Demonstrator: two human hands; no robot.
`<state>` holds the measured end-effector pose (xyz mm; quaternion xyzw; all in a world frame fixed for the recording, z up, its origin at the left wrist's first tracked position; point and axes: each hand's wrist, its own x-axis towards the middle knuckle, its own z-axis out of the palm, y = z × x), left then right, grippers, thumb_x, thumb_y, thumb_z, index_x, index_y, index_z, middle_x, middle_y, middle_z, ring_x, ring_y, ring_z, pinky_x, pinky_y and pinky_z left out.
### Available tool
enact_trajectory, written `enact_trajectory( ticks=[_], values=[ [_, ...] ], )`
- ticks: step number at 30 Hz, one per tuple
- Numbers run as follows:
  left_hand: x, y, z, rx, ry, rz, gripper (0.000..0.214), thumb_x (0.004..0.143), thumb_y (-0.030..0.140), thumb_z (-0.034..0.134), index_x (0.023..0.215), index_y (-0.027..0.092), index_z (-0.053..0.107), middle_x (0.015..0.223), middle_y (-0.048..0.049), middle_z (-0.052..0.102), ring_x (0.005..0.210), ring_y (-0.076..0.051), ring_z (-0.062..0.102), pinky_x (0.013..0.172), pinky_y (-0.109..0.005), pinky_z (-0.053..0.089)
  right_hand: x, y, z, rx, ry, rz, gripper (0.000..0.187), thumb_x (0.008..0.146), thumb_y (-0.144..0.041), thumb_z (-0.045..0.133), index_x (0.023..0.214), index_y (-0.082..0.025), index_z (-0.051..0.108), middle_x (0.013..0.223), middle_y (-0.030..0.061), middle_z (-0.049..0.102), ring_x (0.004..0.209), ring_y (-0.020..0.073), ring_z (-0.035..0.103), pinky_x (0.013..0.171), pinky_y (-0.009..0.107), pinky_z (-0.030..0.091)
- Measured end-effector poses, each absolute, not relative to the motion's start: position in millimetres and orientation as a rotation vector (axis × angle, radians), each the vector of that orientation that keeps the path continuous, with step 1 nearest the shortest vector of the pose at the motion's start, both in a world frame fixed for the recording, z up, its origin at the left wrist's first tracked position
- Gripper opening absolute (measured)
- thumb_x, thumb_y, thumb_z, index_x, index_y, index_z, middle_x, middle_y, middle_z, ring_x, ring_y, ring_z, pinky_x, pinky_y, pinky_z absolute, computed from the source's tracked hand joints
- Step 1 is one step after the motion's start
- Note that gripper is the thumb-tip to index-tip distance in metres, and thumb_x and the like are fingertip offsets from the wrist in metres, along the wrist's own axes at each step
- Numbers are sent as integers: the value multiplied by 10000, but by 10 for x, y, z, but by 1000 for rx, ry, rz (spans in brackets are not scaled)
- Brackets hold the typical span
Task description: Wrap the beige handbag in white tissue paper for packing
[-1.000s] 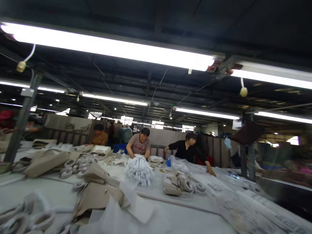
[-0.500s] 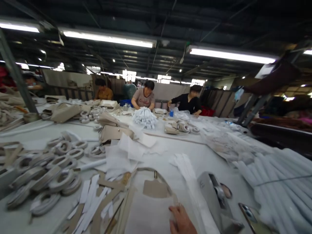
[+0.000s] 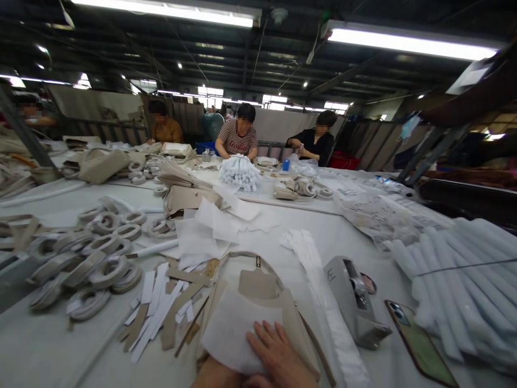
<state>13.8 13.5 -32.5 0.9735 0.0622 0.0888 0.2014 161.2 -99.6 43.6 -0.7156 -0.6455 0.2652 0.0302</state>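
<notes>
My right hand (image 3: 278, 358) lies flat with its fingers stretched out on a white sheet (image 3: 226, 331). The sheet covers the lower part of a beige bag (image 3: 258, 283) that lies on the table (image 3: 60, 345) at the bottom centre. Just left of that hand, a strip of skin at the frame's bottom edge looks like my left hand or forearm (image 3: 214, 377), fingers hidden. Beige and white cut strips (image 3: 161, 304) lie scattered left of the bag. A long white folded strip (image 3: 319, 285) runs along its right side.
A grey tape dispenser (image 3: 351, 302) and a phone (image 3: 420, 342) lie to the right, beside a heap of white rolls (image 3: 464, 269). Coiled beige straps (image 3: 92, 258) fill the left. Loose white sheets (image 3: 214, 226) and more bags lie farther back. Three people (image 3: 238, 134) work at the far side.
My view has tipped down from the ceiling lights to the near table. My right hand has slid forward onto the white sheet over the bag.
</notes>
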Motion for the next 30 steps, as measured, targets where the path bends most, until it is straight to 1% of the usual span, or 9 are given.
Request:
enact_trajectory(
  ticks=[4,7,10,12,14,16,19,23,30],
  values=[
    [87,120,-331,2718,165,271,715,828,534,520,1459,301,276,1451,-53,415,1323,-338,366,1073,-475,361,1662,-1057,424,-2144,-1931,677,676,721,-134,518,1387,-213,435,1399,117,474,1296,306,418,1100,544,284],
    [64,155,-256,2765,124,291,801,790,587,578,1456,252,287,1432,-113,431,1287,-347,419,1060,-502,367,1792,-1088,448,-2079,-1711,265,599,755,-73,406,1334,-197,501,1272,99,597,1168,237,559,1013,433,456],
    [68,177,-168,2840,103,324,814,778,607,592,1435,208,325,1425,-163,425,1292,-355,415,1059,-523,353,1916,-1091,538,-1902,-1617,-308,606,800,-44,368,1380,-204,439,1260,99,602,1162,235,564,966,441,500],
    [75,169,-143,2837,117,326,784,778,592,596,1423,221,348,1406,-147,454,1274,-341,441,1053,-506,366,1931,-1094,587,-1796,-1707,-489,662,806,-11,341,1436,-213,343,1274,92,592,1188,219,543,983,437,484],
    [72,145,-167,2804,146,347,765,780,583,592,1425,252,345,1387,-111,486,1237,-317,484,1035,-467,398,1887,-1109,584,-1816,-1879,-438,705,777,15,329,1446,-207,321,1301,95,574,1208,205,525,992,408,472],
    [57,121,-237,2785,159,395,771,793,571,580,1445,261,309,1405,-86,471,1231,-298,491,1005,-414,434,1820,-1128,538,-1946,-2066,-226,725,709,16,372,1401,-199,403,1328,109,550,1216,223,517,996,404,460],
    [29,103,-368,2801,127,465,808,806,538,574,1472,215,249,1435,-81,433,1282,-284,440,991,-367,452,1748,-1136,496,-2117,-2227,183,726,615,0,443,1309,-203,505,1359,120,519,1233,266,498,1031,452,412],
    [26,105,-444,2817,82,493,856,780,484,619,1478,178,227,1433,-78,433,1328,-270,382,1029,-360,426,1718,-1098,629,-2143,-2222,563,760,573,-27,456,1316,-185,486,1428,100,441,1299,256,422,1101,490,301],
    [49,118,-391,2739,82,385,879,756,415,649,1483,204,204,1444,-66,415,1339,-272,369,1048,-370,417,1606,-1057,746,-2144,-2087,687,661,679,-99,442,1337,-150,470,1427,99,442,1313,216,399,1125,416,257]
  ],
)
